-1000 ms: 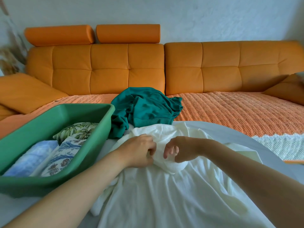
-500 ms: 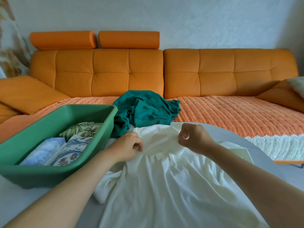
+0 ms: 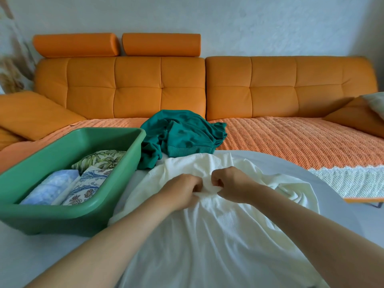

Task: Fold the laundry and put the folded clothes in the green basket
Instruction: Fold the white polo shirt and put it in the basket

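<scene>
Partly under wht garment (image 3: 207,235): fingers (image 3: 218,180)

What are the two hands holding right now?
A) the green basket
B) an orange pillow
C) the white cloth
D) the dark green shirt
C: the left hand and the right hand both pinch the white cloth spread on the table, while the dark green shirt lies untouched behind it.

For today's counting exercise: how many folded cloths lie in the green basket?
3: a leaf-print cloth at the far end, a pale blue cloth on the left, a blue floral cloth beside it. More may lie hidden beneath.
</scene>
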A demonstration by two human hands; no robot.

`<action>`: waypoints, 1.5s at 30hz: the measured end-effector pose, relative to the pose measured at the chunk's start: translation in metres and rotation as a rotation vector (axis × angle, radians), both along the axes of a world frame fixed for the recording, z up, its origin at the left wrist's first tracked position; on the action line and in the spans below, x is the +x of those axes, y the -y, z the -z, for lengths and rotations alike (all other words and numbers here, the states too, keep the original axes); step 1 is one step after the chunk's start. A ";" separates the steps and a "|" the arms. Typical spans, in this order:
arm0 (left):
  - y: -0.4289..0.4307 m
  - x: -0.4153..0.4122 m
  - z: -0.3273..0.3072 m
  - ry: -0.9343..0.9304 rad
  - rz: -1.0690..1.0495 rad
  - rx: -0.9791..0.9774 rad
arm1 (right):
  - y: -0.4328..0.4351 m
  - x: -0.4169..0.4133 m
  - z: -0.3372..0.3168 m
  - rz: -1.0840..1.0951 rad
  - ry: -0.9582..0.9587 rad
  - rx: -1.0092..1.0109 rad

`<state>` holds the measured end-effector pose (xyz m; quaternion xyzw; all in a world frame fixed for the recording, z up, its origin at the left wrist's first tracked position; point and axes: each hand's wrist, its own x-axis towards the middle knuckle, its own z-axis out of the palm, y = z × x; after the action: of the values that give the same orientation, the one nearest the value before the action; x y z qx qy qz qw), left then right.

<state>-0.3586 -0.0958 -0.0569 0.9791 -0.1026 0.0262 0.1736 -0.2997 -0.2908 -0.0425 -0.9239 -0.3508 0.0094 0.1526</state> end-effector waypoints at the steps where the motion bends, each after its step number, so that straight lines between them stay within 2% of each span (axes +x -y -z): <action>1: 0.001 0.001 -0.001 0.084 -0.021 -0.053 | 0.000 0.000 0.002 -0.005 0.020 0.024; 3: 0.000 0.004 -0.005 0.321 -0.025 -0.127 | -0.001 0.000 0.006 -0.006 0.074 0.086; 5: -0.003 0.003 -0.009 0.590 0.053 -0.062 | -0.001 0.002 0.005 -0.047 0.248 0.208; 6: -0.004 0.003 -0.010 0.662 0.104 -0.012 | -0.001 0.001 -0.001 -0.067 0.366 0.230; 7: -0.004 0.005 -0.007 0.655 0.147 0.037 | 0.000 0.002 -0.006 -0.073 0.467 0.207; 8: -0.004 0.004 -0.005 0.540 0.180 0.072 | 0.002 0.002 -0.008 -0.091 0.490 0.116; 9: -0.004 0.001 -0.004 0.322 0.187 0.080 | 0.003 0.001 -0.010 -0.116 0.429 -0.027; 11: -0.003 -0.004 -0.005 -0.216 0.180 0.103 | 0.006 -0.006 -0.009 -0.152 0.030 -0.400; 12: -0.002 -0.006 -0.008 -0.383 0.174 0.092 | 0.008 -0.011 -0.010 -0.152 -0.166 -0.495; 13: 0.000 -0.007 -0.012 -0.466 0.145 0.042 | 0.010 -0.015 -0.012 -0.153 -0.312 -0.499; 14: 0.002 -0.006 -0.015 -0.473 0.109 -0.030 | 0.010 -0.015 -0.013 -0.147 -0.397 -0.429; 16: 0.007 0.001 -0.019 -0.277 -0.003 -0.202 | 0.008 -0.007 -0.014 -0.050 -0.386 -0.143; 18: 0.014 0.009 -0.016 -0.004 -0.096 -0.273 | 0.007 -0.001 -0.011 0.085 -0.124 0.051; 19: 0.017 0.012 -0.011 0.059 -0.104 -0.280 | 0.006 0.000 -0.007 0.115 0.029 0.035; 20: 0.019 0.015 -0.006 0.029 -0.082 -0.250 | 0.007 0.001 0.001 0.108 0.089 -0.047; 21: 0.020 0.016 0.001 -0.094 -0.048 -0.194 | 0.008 0.000 0.009 0.074 0.054 -0.168; 23: 0.017 0.017 0.017 -0.331 0.015 0.016 | 0.012 -0.001 0.020 0.025 -0.151 -0.358; 24: 0.015 0.018 0.022 -0.382 0.055 0.147 | 0.015 -0.001 0.020 0.014 -0.231 -0.391; 26: 0.010 0.023 0.021 -0.398 0.083 0.277 | 0.022 0.006 0.017 0.054 -0.283 -0.241; 28: 0.012 0.031 0.007 -0.328 0.052 0.219 | 0.027 0.013 0.010 0.157 -0.205 -0.032; 29: 0.015 0.037 0.002 -0.251 0.013 0.132 | 0.029 0.018 0.010 0.207 -0.138 0.002; 31: 0.024 0.046 0.001 -0.098 -0.081 -0.008 | 0.036 0.028 0.020 0.295 -0.074 -0.067; 32: 0.028 0.052 0.006 -0.065 -0.104 0.010 | 0.040 0.034 0.028 0.329 -0.105 -0.133; 36: 0.045 0.073 0.032 -0.288 -0.097 0.240 | 0.060 0.059 0.051 0.353 -0.214 -0.324; 45: 0.091 0.135 0.036 -0.312 -0.072 0.241 | 0.106 0.112 0.055 0.430 -0.186 -0.356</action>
<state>-0.2234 -0.1864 -0.0928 0.9880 -0.0417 -0.1320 0.0680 -0.1876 -0.3970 -0.0973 -0.9845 -0.1241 0.1227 0.0181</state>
